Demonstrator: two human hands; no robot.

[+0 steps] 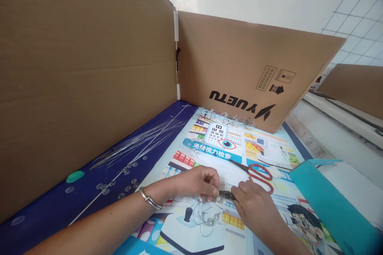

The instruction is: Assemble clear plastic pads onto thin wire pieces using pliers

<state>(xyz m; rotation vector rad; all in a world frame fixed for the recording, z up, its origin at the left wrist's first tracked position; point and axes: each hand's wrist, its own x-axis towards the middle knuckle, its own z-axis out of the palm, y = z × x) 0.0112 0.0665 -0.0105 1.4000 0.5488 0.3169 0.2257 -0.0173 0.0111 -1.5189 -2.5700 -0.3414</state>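
Observation:
My left hand (194, 182) pinches a thin wire strung with clear beads (208, 217); its loops hang below my fingers over the printed sheet (209, 177). A metal bangle (150, 198) circles my left wrist. My right hand (254, 204) is closed around a pair of pliers (226, 195), whose dark jaws point left and meet the wire at my left fingertips. My fingers hide the handles of the pliers. Just beyond my right hand lie scissors (261, 173) with red handles, their blades pointing to the upper left.
Loose straight wires (140, 139) and several clear round beads (105, 191) lie on the dark blue surface at left, near a green piece (75, 176). Cardboard panels (233, 67) wall the left and back. Tangled beaded wire (233, 120) rests along the back panel. A teal folder-like object (332, 203) lies right.

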